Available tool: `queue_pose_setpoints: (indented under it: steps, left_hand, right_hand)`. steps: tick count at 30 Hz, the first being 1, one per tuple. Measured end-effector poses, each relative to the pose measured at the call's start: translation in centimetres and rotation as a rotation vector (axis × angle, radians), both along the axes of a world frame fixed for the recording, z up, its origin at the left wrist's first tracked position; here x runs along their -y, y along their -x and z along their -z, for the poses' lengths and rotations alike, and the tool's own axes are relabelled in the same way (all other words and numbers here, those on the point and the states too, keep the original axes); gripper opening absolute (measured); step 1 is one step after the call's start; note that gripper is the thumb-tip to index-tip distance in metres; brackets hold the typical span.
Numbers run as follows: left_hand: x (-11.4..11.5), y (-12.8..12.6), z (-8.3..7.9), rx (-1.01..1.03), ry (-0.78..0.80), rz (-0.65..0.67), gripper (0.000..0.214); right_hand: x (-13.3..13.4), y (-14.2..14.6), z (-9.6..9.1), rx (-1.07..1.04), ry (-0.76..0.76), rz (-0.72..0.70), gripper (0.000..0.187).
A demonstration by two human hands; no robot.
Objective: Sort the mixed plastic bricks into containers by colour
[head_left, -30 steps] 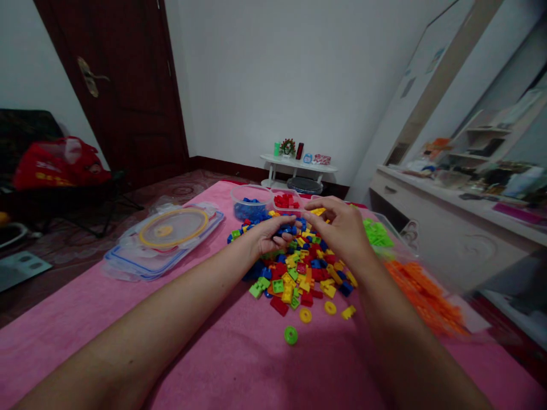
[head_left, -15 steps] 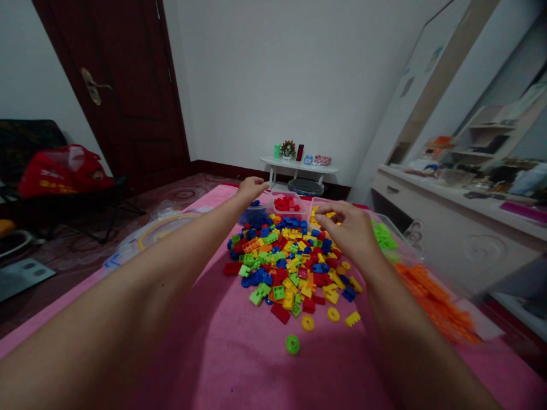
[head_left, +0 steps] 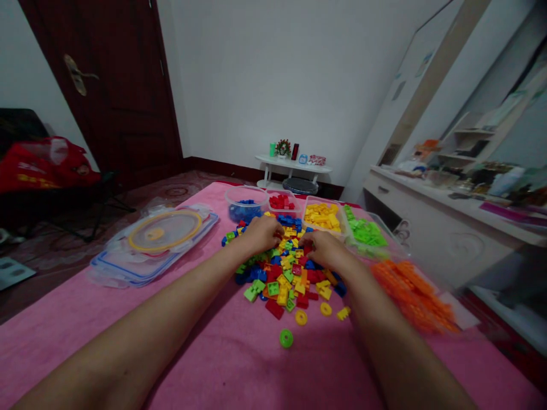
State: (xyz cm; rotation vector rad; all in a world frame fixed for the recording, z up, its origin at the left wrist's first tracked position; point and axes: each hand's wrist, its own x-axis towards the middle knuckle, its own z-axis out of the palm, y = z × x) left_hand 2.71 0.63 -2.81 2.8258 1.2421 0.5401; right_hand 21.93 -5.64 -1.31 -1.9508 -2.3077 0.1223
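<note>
A heap of small plastic building blocks (head_left: 285,279) in red, blue, yellow and green lies on a pink cloth (head_left: 239,359). My left hand (head_left: 264,233) rests palm down on the far left of the heap, fingers curled into the blocks. My right hand (head_left: 321,249) presses on the heap's right side, fingers bent down among the pieces. What either hand holds is hidden. Behind the heap stand clear tubs: blue blocks (head_left: 244,208), red blocks (head_left: 281,201), yellow blocks (head_left: 322,217), green blocks (head_left: 365,232). Orange blocks (head_left: 412,296) lie at the right.
Clear tub lids with a yellow-ringed one (head_left: 158,236) are stacked at the left on the cloth. A green wheel piece (head_left: 286,339) lies alone near me. A white dresser (head_left: 448,228) stands right, a small white table (head_left: 293,168) far back, a dark door (head_left: 106,85) left.
My left hand came back from the blue tub down onto the heap. My right hand dropped from near the yellow tub onto the blocks.
</note>
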Motion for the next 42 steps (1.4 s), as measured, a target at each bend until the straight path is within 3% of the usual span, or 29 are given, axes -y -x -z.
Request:
queue_pose_setpoints:
  steps: [3,7,11,17,21,24,28,32,36,39,42]
  left_hand:
    - [0.1,0.2,0.1,-0.023,-0.010,0.008,0.024]
    - [0.4,0.2,-0.1,-0.058,-0.025,0.003,0.023]
    - [0.6,0.3,-0.3,-0.045,-0.053,0.012,0.021]
    - [0.5,0.2,-1.0,0.228,0.023,0.051,0.025]
    - [0.6,-0.4,-1.4,0.543,0.284,0.084,0.035]
    - [1.0,-0.9,-1.6,0.778,0.622,0.109,0.032]
    - [1.8,-1.4,-1.6,0.994,1.030,0.028,0.023]
    - [2.3,-1.8,-1.4,1.127,1.379,0.066,0.030]
    - [2.3,-1.9,-1.3,1.219,1.755,0.233,0.048]
    - [2.0,-1.7,-1.3,1.257,1.820,0.213,0.040]
    - [1.8,-1.5,-1.4,1.224,1.646,0.102,0.025]
  right_hand:
    - [0.1,0.1,-0.2,0.005,-0.029,0.010,0.031]
    - [0.6,0.4,-1.7,0.007,-0.088,0.034,0.028]
    - [1.5,1.4,-2.6,0.090,-0.012,-0.004,0.022]
    - [1.9,3.2,-1.7,0.256,0.076,0.004,0.024]
    - [1.8,2.3,-2.3,0.210,0.050,0.023,0.020]
    - [1.5,0.7,-3.4,0.118,0.008,0.038,0.020]
    - [1.3,-0.2,-4.6,-0.044,-0.210,0.011,0.020]
    - [1.7,1.9,-4.6,-0.308,-0.467,-0.023,0.024]
    - [1.9,4.1,-3.9,-0.516,-0.562,-0.131,0.032]
    - [2.1,4.1,-4.2,-0.476,-0.561,-0.083,0.019]
    - [2.5,3.4,-4.6,-0.226,-0.305,-0.009,0.012]
